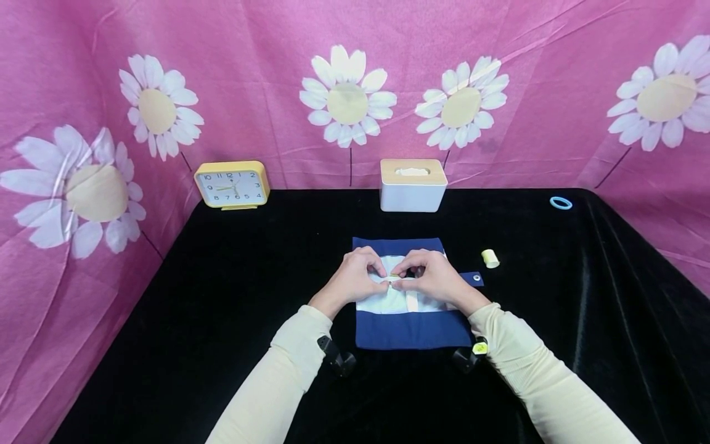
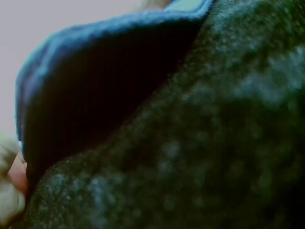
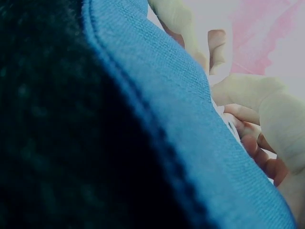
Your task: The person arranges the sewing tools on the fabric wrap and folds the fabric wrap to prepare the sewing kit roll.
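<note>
A navy-blue cloth case with a white lining lies spread open on the black cloth. Over its middle, my left hand pinches the white lining between thumb and fingers. My right hand pinches at the same spot, its fingertips close to the left ones. Something small and yellowish shows between the fingertips, too small to make out. In the right wrist view the fingers show behind the raised blue edge. The left wrist view is blurred and mostly holds the blue edge and black cloth.
A pale yellow spool-like cylinder lies right of the case, near its snap tab. Along the back stand a yellow clock and a tissue box. A blue ring lies at the far right.
</note>
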